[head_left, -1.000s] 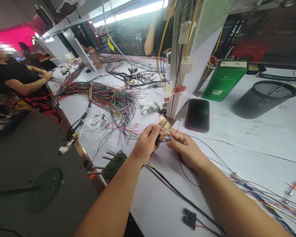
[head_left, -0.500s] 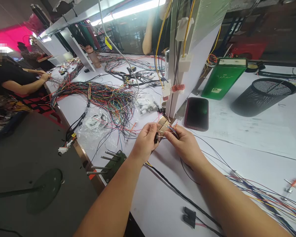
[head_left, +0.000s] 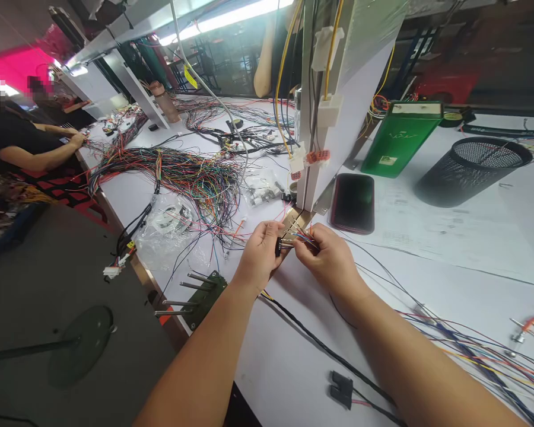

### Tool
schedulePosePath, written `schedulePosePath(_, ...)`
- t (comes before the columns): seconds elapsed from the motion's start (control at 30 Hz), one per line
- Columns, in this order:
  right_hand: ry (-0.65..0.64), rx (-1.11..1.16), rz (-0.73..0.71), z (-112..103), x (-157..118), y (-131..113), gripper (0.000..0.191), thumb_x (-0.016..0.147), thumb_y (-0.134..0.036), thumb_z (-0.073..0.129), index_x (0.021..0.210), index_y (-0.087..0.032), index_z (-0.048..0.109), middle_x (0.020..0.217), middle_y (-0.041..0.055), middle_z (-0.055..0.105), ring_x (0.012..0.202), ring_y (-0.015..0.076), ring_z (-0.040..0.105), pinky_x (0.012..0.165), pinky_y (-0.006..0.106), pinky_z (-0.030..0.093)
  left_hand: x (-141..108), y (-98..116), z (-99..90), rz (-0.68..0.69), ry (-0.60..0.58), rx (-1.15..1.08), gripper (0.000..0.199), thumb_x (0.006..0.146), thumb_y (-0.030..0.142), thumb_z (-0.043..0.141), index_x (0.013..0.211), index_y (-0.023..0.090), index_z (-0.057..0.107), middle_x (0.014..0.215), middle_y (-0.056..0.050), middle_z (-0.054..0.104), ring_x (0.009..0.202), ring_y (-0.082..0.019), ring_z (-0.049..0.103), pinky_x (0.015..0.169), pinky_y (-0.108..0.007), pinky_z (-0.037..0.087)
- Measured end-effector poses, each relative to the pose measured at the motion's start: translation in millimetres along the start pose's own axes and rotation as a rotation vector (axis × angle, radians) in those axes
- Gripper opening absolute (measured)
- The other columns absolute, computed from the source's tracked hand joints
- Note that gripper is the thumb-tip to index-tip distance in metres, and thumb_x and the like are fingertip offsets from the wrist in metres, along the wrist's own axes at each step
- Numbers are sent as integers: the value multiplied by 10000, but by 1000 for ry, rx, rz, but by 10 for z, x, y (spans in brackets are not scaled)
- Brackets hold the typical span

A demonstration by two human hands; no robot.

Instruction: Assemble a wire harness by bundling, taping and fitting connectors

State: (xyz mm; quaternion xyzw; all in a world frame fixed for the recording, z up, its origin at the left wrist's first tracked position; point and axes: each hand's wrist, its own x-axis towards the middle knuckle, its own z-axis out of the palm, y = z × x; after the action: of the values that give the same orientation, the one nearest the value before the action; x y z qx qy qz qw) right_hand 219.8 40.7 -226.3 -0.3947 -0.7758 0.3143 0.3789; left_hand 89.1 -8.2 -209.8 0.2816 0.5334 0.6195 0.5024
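My left hand [head_left: 261,249] is closed on a small black connector [head_left: 278,246], whose far side is hidden by the fingers. Several thin wires [head_left: 303,235] with bare or crimped ends fan out between the two hands. My right hand [head_left: 329,252] pinches these wires between thumb and fingers, close to the connector. A black sleeved cable [head_left: 320,344] runs from under my left wrist towards the lower right. On the table beside it lies a black two-pronged plug [head_left: 341,389] with a black and a red lead.
A big wire bundle [head_left: 178,172] and a clear plastic bag [head_left: 169,228] lie to the left. A green plate with metal pins [head_left: 202,299] sits at the table edge. Behind are a post [head_left: 309,118], a phone [head_left: 353,203], a green box [head_left: 400,142] and a mesh cup [head_left: 471,172]. A co-worker [head_left: 26,139] sits far left.
My right thumb and fingers have closed in nearer the connector, and the wire ends between the hands are arranged differently. The view has shifted slightly.
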Motion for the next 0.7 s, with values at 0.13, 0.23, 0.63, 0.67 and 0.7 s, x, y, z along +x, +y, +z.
schedulePosePath(0.13,23,-30,-60,1,-23,-23,244,807,-261,566,643,-221,390,652,-28,423,598,139,405,542,269,287,-9,-21,-14,30,28,70,312,872,512,553,910,204,521,642,63,467,427,-32,372,371,-116,287)
schedulePosePath(0.23,21,-4,-68,-12,-28,-46,229,821,-266,559,653,-222,411,653,-26,418,600,142,403,545,271,289,-17,-19,-15,17,35,96,327,864,527,556,899,203,527,648,59,468,468,-43,412,412,-122,343)
schedulePosePath(0.63,-115,195,-56,-77,-16,-99,136,834,-252,549,710,-216,509,687,-10,508,669,155,462,623,269,356,-17,-19,-8,10,31,123,366,854,567,544,901,204,531,647,54,461,490,-59,429,441,-140,384)
schedulePosePath(0.67,-101,196,-43,-75,-18,-96,148,834,-253,551,700,-216,501,680,-15,497,656,150,454,614,266,352,-18,-20,-9,3,25,120,361,859,562,538,911,205,529,648,54,462,483,-58,424,435,-138,377)
schedulePosePath(0.7,-82,192,-25,-71,-19,-91,161,832,-255,552,688,-216,490,671,-20,484,639,145,443,599,264,345,-20,-21,-9,-2,18,118,356,863,558,535,918,206,529,647,53,464,478,-57,420,428,-136,368)
